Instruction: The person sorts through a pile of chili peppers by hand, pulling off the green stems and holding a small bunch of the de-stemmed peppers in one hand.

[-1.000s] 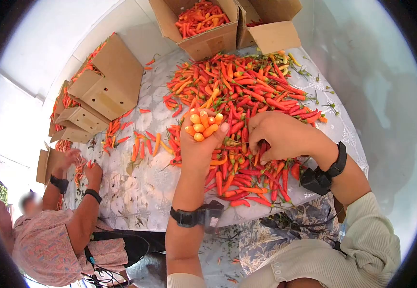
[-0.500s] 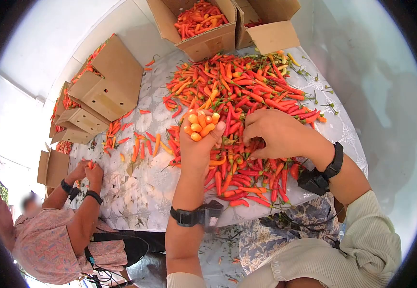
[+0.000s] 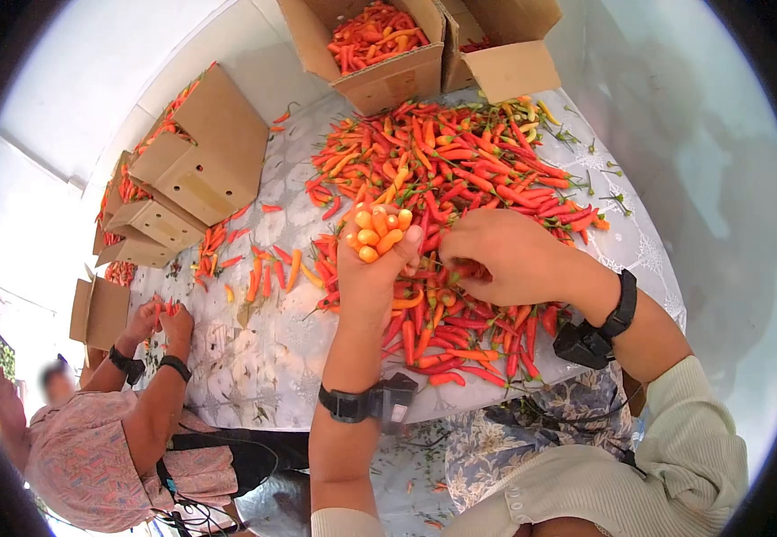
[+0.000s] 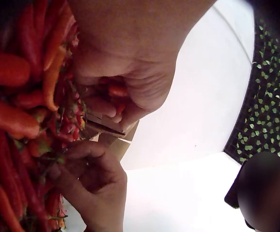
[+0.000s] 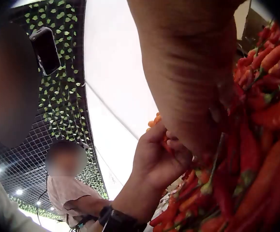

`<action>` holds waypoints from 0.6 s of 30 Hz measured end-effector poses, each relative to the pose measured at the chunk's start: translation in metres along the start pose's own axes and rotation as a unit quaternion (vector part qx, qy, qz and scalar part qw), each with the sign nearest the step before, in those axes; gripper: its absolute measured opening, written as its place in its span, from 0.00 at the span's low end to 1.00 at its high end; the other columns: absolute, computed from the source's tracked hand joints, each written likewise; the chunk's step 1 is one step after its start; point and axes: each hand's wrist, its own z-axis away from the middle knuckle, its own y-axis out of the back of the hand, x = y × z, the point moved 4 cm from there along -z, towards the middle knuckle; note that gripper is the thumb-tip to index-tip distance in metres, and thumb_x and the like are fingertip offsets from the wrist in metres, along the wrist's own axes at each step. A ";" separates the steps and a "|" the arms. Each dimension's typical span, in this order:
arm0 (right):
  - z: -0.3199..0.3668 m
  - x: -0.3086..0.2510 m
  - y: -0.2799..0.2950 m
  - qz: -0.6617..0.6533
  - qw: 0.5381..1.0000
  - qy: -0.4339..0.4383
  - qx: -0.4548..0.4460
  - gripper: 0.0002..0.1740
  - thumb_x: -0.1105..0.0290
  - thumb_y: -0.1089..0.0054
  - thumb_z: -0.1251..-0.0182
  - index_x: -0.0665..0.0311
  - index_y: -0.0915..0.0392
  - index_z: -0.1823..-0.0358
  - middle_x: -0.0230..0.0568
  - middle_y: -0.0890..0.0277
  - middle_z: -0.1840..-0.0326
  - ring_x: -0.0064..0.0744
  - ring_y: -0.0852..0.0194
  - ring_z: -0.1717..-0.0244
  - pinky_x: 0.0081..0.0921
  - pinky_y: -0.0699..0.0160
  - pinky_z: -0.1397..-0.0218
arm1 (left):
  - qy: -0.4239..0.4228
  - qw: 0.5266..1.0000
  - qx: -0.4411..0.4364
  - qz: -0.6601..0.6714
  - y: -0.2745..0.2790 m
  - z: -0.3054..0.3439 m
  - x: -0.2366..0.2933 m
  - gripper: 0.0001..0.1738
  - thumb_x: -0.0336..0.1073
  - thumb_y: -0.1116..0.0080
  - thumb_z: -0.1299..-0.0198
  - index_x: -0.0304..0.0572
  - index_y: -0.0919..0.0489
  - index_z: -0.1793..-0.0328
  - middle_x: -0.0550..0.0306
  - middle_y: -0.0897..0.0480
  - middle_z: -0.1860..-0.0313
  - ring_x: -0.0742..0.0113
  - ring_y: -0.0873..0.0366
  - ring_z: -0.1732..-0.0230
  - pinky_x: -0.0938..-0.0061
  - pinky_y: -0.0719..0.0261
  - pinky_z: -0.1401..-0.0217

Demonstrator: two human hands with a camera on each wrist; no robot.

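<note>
My left hand (image 3: 372, 273) grips a bunch of chili peppers (image 3: 369, 238), their orange ends showing above the fingers. In the left wrist view the curled fingers of this hand (image 4: 125, 72) wrap red-orange chilies (image 4: 116, 91). Just to its right, my right hand (image 3: 518, 255) is low over the heap of red and orange chilies (image 3: 460, 170). Seen from the left wrist, the right hand's (image 4: 99, 183) thumb and forefinger pinch at the green stem (image 4: 57, 159) of a chili; its fingers partly hide that chili.
Cardboard boxes of chilies stand at the back, one nearly full (image 3: 388, 80), and more boxes (image 3: 196, 152) at the left. Loose chilies (image 3: 263, 273) and stem bits lie on the patterned tablecloth (image 3: 254, 358). Another person (image 3: 129, 438) handles chilies at the left.
My right hand has lifted slightly from the heap and moved left, closer to the left hand. The left hand keeps its bunch almost in place. At the left, the other person's hands have come together.
</note>
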 end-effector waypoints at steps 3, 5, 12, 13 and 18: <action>-0.002 0.000 0.008 -0.075 0.991 -0.040 0.100 0.08 0.75 0.38 0.49 0.63 0.25 0.67 0.38 0.28 0.70 0.35 0.26 0.64 0.30 0.27 0.63 | 0.020 1.000 -0.006 -0.003 0.001 0.001 0.002 0.16 0.28 0.36 0.44 0.38 0.27 0.51 0.56 0.20 0.65 0.70 0.23 0.72 0.79 0.26 0.72; -0.002 0.004 0.012 -0.200 0.964 -0.113 0.134 0.07 0.75 0.38 0.44 0.63 0.24 0.64 0.35 0.27 0.67 0.27 0.26 0.63 0.25 0.28 0.63 | 0.025 1.000 -0.011 -0.007 0.000 0.002 0.003 0.16 0.28 0.37 0.44 0.37 0.27 0.50 0.54 0.19 0.63 0.68 0.21 0.68 0.78 0.24 0.70; 0.000 0.011 0.000 -0.364 0.900 -0.121 0.209 0.07 0.75 0.36 0.41 0.66 0.24 0.62 0.29 0.28 0.64 0.18 0.29 0.62 0.18 0.28 0.61 | -0.004 0.999 -0.037 -0.028 -0.006 0.004 -0.001 0.16 0.28 0.33 0.46 0.40 0.28 0.54 0.62 0.22 0.61 0.76 0.24 0.61 0.81 0.24 0.57; 0.000 0.013 -0.002 -0.360 0.900 -0.117 0.215 0.07 0.75 0.36 0.41 0.66 0.24 0.62 0.29 0.28 0.64 0.18 0.30 0.62 0.17 0.28 0.60 | -0.006 0.998 -0.041 -0.045 -0.005 0.004 -0.002 0.17 0.28 0.33 0.47 0.40 0.28 0.54 0.63 0.23 0.61 0.76 0.25 0.60 0.82 0.25 0.56; 0.001 0.016 -0.006 -0.374 0.892 -0.116 0.225 0.07 0.75 0.35 0.42 0.66 0.23 0.63 0.30 0.28 0.64 0.19 0.29 0.62 0.18 0.28 0.60 | -0.048 0.994 -0.077 -0.065 -0.008 0.005 0.003 0.18 0.28 0.32 0.47 0.40 0.28 0.54 0.64 0.24 0.61 0.78 0.27 0.61 0.83 0.26 0.56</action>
